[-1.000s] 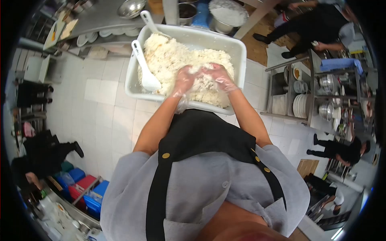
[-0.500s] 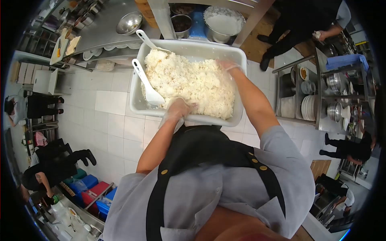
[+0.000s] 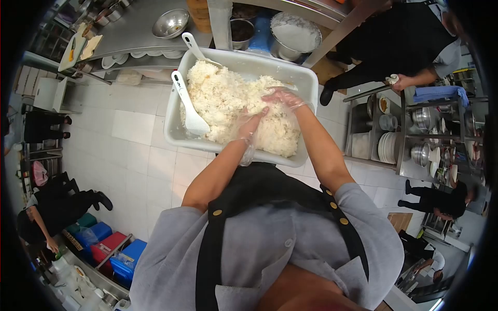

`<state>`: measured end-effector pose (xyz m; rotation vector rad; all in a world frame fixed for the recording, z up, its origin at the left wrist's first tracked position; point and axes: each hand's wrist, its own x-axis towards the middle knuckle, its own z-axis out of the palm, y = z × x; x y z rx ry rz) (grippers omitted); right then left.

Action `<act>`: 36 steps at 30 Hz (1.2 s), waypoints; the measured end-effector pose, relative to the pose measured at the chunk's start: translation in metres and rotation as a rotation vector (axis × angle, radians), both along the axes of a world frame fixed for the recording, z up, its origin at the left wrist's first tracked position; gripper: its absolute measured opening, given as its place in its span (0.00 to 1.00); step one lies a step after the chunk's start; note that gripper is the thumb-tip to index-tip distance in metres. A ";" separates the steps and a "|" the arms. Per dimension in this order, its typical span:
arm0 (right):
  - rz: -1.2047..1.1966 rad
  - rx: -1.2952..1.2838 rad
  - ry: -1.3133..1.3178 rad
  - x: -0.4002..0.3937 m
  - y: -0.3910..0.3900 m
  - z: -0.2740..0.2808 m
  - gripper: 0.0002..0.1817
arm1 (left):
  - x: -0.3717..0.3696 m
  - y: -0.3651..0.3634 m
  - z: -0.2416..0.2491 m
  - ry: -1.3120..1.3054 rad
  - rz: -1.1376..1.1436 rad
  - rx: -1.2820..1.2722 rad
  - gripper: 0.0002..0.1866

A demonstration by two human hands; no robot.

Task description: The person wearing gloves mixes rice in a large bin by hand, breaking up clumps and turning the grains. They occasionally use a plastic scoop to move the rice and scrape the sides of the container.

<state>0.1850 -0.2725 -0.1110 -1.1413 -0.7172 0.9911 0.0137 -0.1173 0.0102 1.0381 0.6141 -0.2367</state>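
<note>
A white rectangular tub (image 3: pixel 171 136) holds a large heap of cooked white rice (image 3: pixel 218 88). My left hand (image 3: pixel 251 126), in a clear plastic glove, is in the rice at the tub's near side. Its thumb stands apart, while some fingertips sink out of sight into the rice. My right hand (image 3: pixel 284 97), also gloved, lies on the right part of the heap with its fingers stretched toward the left. Two white rice paddles, one nearer (image 3: pixel 191 110) and one farther (image 3: pixel 195 47), rest at the tub's left end, touched by neither hand.
Beyond the tub stand a metal pot with white contents (image 3: pixel 295 33) and a steel counter with a metal bowl (image 3: pixel 170 24). A co-worker (image 3: pixel 386 41) stands at the far right near shelves with stacked plates (image 3: pixel 388 147). Colored bins (image 3: pixel 106 249) stand at lower left.
My right hand has come inward from the tub's right wall onto the rice. My left hand has shifted right and farther in, so the two hands are closer together.
</note>
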 end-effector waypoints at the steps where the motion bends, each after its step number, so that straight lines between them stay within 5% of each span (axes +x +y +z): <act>1: -0.024 -0.030 0.052 0.000 -0.002 0.002 0.26 | 0.003 0.000 0.002 -0.060 -0.001 0.030 0.53; 4: -0.190 -0.267 0.094 -0.004 0.010 0.055 0.26 | 0.034 0.002 -0.042 -0.166 0.007 0.069 0.52; 6: -0.423 -0.636 0.001 -0.038 0.023 0.136 0.28 | 0.042 0.006 0.002 -0.147 -0.111 0.094 0.50; 9: -0.604 -0.102 0.200 -0.071 0.013 0.167 0.30 | 0.061 0.021 0.012 -0.214 -0.239 0.060 0.47; 13: -0.588 -0.153 0.156 -0.081 0.011 0.130 0.30 | 0.063 0.035 -0.016 -0.196 -0.236 -0.140 0.40; 14: -0.591 -0.222 0.068 -0.088 0.015 0.123 0.31 | 0.060 0.027 -0.022 -0.148 -0.204 -0.061 0.32; 17: -0.571 -0.295 0.001 -0.096 0.014 0.103 0.34 | 0.049 0.015 -0.042 -0.079 -0.051 0.017 0.33; 18: -0.570 -0.274 -0.020 -0.099 0.014 0.096 0.34 | 0.055 0.018 -0.084 -0.203 -0.082 -0.004 0.43; 21: -0.655 -0.516 -0.285 -0.110 0.021 0.103 0.33 | 0.044 0.014 -0.068 -0.134 -0.025 -0.045 0.52; 25: -0.745 -0.552 -0.602 -0.097 0.032 0.057 0.34 | 0.039 0.023 -0.041 -0.081 -0.104 -0.055 0.54; 30: -0.614 -0.816 -0.666 -0.083 0.038 0.082 0.28 | 0.026 0.032 -0.015 -0.066 -0.286 -0.091 0.45; 32: -0.457 -0.975 -0.697 -0.057 0.033 0.083 0.24 | 0.031 0.025 -0.008 -0.051 -0.281 0.151 0.40; 35: -0.549 -1.101 -0.649 -0.025 0.029 0.070 0.28 | 0.044 0.036 -0.020 -0.113 -0.266 0.310 0.34; 36: -0.441 -0.860 -0.389 -0.018 0.020 0.083 0.32 | 0.047 0.043 -0.026 -0.149 -0.259 0.329 0.33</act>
